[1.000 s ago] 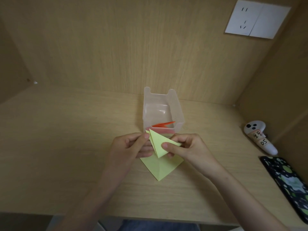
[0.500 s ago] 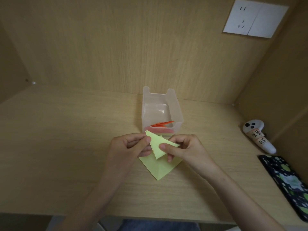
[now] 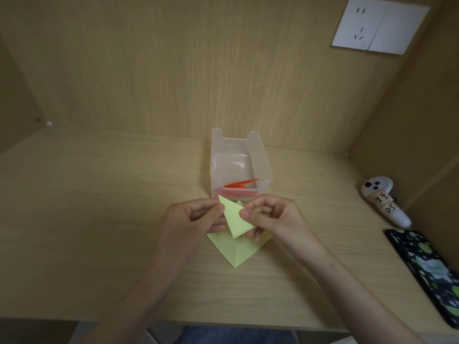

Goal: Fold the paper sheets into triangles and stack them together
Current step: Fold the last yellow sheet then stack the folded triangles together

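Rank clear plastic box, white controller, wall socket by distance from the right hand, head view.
1. clear plastic box: just beyond the right hand, which pinches the folded yellow paper.
2. white controller: right end of the desk.
3. wall socket: high on the back wall.

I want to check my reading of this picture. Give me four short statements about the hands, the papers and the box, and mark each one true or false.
1. The left hand and the right hand both pinch the yellow triangle. True.
2. The clear box is empty. False: orange folded papers lie in it.
3. A yellow sheet lies on the desk below the hands. True.
4. The white controller lies left of the clear box. False: it lies to the right, near the phone.
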Demonstrator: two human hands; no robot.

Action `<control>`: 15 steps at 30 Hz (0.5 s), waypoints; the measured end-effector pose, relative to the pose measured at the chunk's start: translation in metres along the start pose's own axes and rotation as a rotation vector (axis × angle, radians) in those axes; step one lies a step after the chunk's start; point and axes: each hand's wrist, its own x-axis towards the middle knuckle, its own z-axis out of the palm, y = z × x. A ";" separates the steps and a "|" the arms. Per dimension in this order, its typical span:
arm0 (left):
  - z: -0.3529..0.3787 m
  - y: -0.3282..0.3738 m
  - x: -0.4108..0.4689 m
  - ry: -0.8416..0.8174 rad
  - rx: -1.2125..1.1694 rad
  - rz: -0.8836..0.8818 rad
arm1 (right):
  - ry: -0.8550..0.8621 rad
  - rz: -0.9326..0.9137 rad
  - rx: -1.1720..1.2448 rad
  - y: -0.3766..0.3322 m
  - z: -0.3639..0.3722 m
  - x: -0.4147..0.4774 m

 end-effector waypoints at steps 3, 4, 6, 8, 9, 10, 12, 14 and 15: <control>0.000 0.000 -0.001 -0.008 0.007 -0.006 | 0.006 -0.006 0.000 0.001 0.000 0.000; 0.001 0.001 -0.001 -0.013 0.003 -0.012 | 0.009 -0.007 0.004 0.001 -0.001 0.000; 0.001 0.001 -0.003 -0.040 -0.009 -0.040 | 0.018 -0.014 0.012 0.001 -0.001 -0.001; 0.002 0.001 -0.006 -0.092 0.038 -0.069 | 0.027 -0.027 0.023 0.001 0.000 -0.001; 0.002 -0.001 -0.007 -0.113 0.069 -0.081 | 0.031 -0.034 0.027 0.001 0.000 -0.001; 0.003 -0.002 -0.008 -0.122 0.087 -0.090 | 0.033 -0.036 0.030 0.000 -0.001 -0.001; 0.003 -0.004 -0.009 -0.115 0.096 -0.093 | 0.035 -0.040 0.029 0.000 -0.001 -0.002; 0.004 -0.004 -0.008 -0.099 0.098 -0.085 | 0.039 -0.042 0.027 0.001 0.000 -0.002; 0.004 -0.004 -0.008 -0.096 0.102 -0.081 | 0.039 -0.038 0.030 0.001 0.000 -0.002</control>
